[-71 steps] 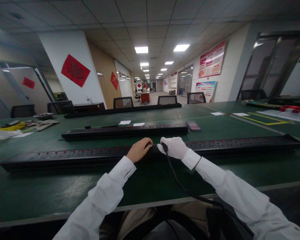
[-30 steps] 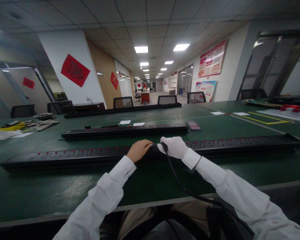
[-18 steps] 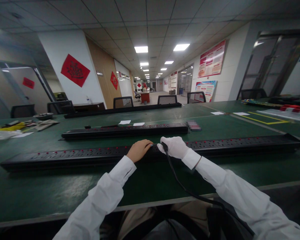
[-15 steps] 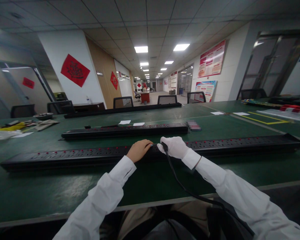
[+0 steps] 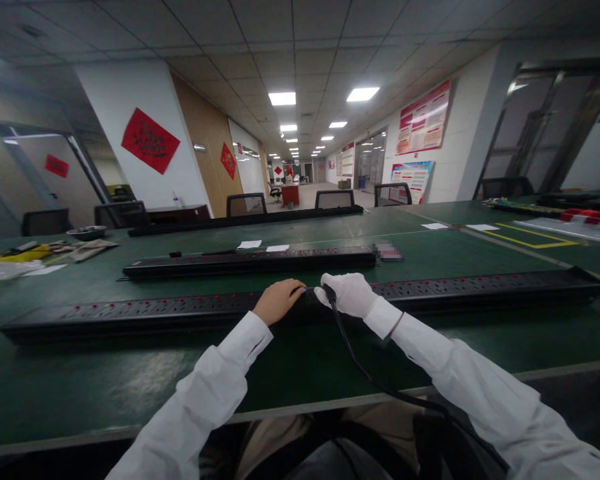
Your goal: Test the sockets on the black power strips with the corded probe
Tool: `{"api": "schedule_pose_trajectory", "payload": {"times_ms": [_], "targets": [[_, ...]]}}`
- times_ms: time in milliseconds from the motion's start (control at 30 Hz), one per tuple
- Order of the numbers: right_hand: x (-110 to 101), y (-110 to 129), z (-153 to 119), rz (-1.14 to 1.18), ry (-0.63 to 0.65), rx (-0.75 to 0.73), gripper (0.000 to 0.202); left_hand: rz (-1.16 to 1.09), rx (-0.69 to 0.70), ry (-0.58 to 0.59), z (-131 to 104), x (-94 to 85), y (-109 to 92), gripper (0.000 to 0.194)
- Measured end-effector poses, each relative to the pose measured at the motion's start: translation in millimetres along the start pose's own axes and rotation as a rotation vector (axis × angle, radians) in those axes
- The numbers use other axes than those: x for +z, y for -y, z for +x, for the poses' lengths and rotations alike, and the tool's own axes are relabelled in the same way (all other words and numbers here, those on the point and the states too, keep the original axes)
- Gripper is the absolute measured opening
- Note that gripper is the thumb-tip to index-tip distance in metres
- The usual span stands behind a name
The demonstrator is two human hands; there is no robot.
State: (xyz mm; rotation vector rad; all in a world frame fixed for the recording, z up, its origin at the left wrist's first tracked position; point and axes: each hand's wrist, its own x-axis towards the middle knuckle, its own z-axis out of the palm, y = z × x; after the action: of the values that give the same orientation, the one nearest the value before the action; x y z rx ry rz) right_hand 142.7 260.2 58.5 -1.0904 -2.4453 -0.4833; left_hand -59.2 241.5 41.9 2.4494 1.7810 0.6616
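Note:
A long black power strip [image 5: 145,312] with several red dots and socket slots lies across the green table. My left hand [image 5: 279,300], bare, rests at the strip's middle with its fingers pressed together; whether anything is between the fingertips is too small to tell. Just to its right, my right hand [image 5: 347,293] in a white glove is closed around the black plug end of a cable [image 5: 353,357], over the strip. From that hand the cable runs down past the table edge on the right.
Behind are a shorter black strip [image 5: 250,262] and a long black bar [image 5: 250,220]. White papers [image 5: 249,245] lie near them. A metal bowl [image 5: 87,232] and yellow items [image 5: 23,253] are at left; red items [image 5: 587,217] are at right. Chairs [image 5: 247,205] stand beyond.

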Motion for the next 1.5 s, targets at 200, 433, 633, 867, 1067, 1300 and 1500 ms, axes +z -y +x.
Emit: {"api": "schedule_pose_trajectory", "payload": {"times_ms": [200,433,633,867,1067,1300,1500], "targets": [[0.8,-1.2,0.4,0.010,-0.006,-0.019,0.043,0.019,0.004,0.001,-0.4,-0.1,-0.5,0.030],[1.2,-1.2,-0.3,0.004,-0.014,-0.012,0.044,0.030,0.006,0.001,-0.4,-0.3,-0.9,0.029],[2.4,-1.5,0.0,-0.008,-0.032,-0.003,0.043,0.057,0.014,-0.008,0.0,0.9,-0.8,0.029],[1.3,-0.7,-0.1,-0.003,-0.019,-0.004,0.042,0.054,0.022,-0.010,-0.6,0.1,-0.7,0.030],[0.5,-0.8,0.3,0.003,-0.008,-0.012,0.042,0.050,0.010,0.002,-0.8,-0.3,-0.7,0.030],[1.1,-0.9,0.1,0.003,-0.013,-0.005,0.044,0.048,0.011,-0.002,-0.5,0.5,0.2,0.030],[2.0,-0.7,-0.2,0.003,-0.015,-0.002,0.043,0.047,0.011,-0.002,-0.8,0.8,0.3,0.031]]}}
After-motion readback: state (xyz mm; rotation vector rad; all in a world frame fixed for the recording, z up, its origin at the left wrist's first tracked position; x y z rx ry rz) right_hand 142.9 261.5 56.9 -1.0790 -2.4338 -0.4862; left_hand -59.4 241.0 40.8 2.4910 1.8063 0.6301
